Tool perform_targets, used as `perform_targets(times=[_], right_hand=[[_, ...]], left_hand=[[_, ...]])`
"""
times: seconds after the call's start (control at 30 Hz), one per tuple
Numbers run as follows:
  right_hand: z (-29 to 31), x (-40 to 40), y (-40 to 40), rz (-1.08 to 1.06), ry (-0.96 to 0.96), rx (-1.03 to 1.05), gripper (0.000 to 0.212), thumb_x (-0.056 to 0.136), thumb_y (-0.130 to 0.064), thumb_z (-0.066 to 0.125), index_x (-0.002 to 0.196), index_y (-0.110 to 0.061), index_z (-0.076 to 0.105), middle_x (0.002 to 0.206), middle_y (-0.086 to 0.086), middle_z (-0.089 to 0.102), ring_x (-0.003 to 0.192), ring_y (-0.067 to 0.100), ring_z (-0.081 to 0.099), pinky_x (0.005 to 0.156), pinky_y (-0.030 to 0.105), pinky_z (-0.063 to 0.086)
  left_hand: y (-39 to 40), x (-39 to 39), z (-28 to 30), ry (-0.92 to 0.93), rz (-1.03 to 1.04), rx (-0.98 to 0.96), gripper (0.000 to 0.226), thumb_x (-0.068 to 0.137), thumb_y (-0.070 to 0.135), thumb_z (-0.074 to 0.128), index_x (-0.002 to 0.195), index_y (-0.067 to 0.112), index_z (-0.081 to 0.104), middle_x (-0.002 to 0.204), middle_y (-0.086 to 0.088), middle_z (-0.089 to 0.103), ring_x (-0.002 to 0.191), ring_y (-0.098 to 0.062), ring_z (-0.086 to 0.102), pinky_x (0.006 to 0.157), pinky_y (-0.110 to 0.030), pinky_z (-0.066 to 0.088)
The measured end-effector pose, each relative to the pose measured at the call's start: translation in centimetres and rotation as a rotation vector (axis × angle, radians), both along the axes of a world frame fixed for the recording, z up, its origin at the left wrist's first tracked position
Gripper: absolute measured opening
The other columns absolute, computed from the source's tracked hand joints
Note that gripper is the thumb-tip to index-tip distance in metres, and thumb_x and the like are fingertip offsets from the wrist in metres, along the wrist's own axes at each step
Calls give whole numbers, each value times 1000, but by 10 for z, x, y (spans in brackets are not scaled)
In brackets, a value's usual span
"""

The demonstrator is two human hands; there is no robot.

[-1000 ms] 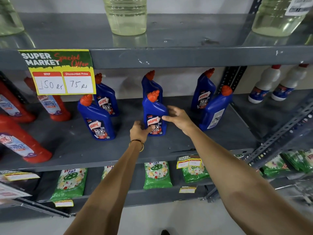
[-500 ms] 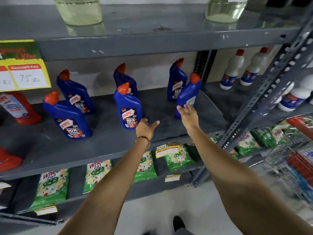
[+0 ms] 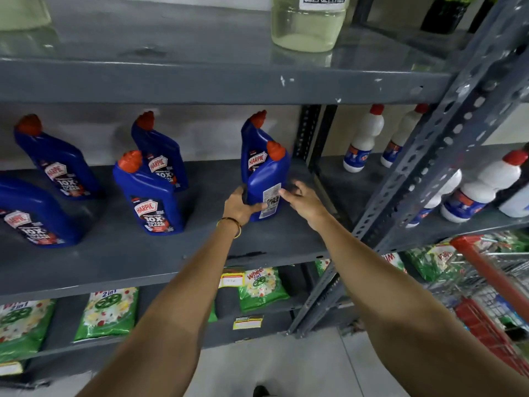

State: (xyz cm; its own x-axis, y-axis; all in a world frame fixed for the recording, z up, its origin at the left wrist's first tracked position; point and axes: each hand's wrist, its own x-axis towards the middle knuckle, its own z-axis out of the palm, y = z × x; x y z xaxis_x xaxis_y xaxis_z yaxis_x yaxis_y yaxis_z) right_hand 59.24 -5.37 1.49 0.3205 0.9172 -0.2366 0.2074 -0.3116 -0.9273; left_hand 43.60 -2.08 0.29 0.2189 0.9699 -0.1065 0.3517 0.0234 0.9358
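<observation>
Several blue Harpic bottles with orange caps stand on the grey middle shelf (image 3: 120,253). The front right bottle (image 3: 266,179) is turned with its back label toward me. My left hand (image 3: 239,206), a thin bangle on its wrist, grips this bottle low on its left side, thumb across the front. My right hand (image 3: 303,202) is at the bottle's right side with its fingers stretched out, the index fingertip at the label edge. Another blue bottle (image 3: 252,138) stands right behind it, and one more (image 3: 148,196) stands to the left.
A perforated grey upright (image 3: 423,156) runs diagonally on the right. White bottles with red caps (image 3: 363,138) stand on the neighbouring shelf. Green detergent packs (image 3: 260,287) lie on the shelf below. A jar of pale liquid (image 3: 307,24) sits above. A red shopping trolley (image 3: 492,282) is at right.
Both hands left the middle front bottle and moved right to the front right bottle. My left hand now grips it and my right hand has come to its right side.
</observation>
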Motion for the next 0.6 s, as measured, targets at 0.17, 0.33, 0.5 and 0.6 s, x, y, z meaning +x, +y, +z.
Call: perform_targets(times=[0.17, 0.33, 0.5, 0.6], right_hand=[[6, 1, 5, 93, 61, 34, 49, 89, -22, 61, 133, -8, 46, 130, 6, 55, 109, 13, 53, 93, 28, 43], [10, 3, 8, 148, 75, 66, 40, 90, -18, 61, 127, -8, 52, 126, 7, 60, 104, 12, 55, 91, 27, 44], [23, -3, 11, 119, 136, 123, 36, 86, -31, 65, 116, -12, 55, 112, 0, 64, 104, 14, 61, 95, 31, 48], [32, -12, 9, 184, 155, 120, 41, 80, -39, 69, 110, -15, 54, 106, -5, 67, 98, 12, 64, 93, 33, 51]], left_hand=[[2, 4, 0, 33, -20, 44, 58, 73, 8, 74, 125, 2, 49, 125, -19, 60, 114, -32, 58, 89, -30, 45], [-4, 4, 1, 51, 53, 102, 56, 70, 12, 77, 119, 2, 52, 120, -17, 63, 108, -32, 60, 84, -30, 48], [-12, 17, 12, 118, 213, 204, 48, 68, 29, 78, 100, 2, 55, 90, -12, 65, 82, -31, 62, 69, -36, 49], [-20, 27, 24, 178, 281, 275, 45, 71, 34, 73, 96, 2, 54, 86, -15, 66, 78, -36, 61, 65, -33, 44]])
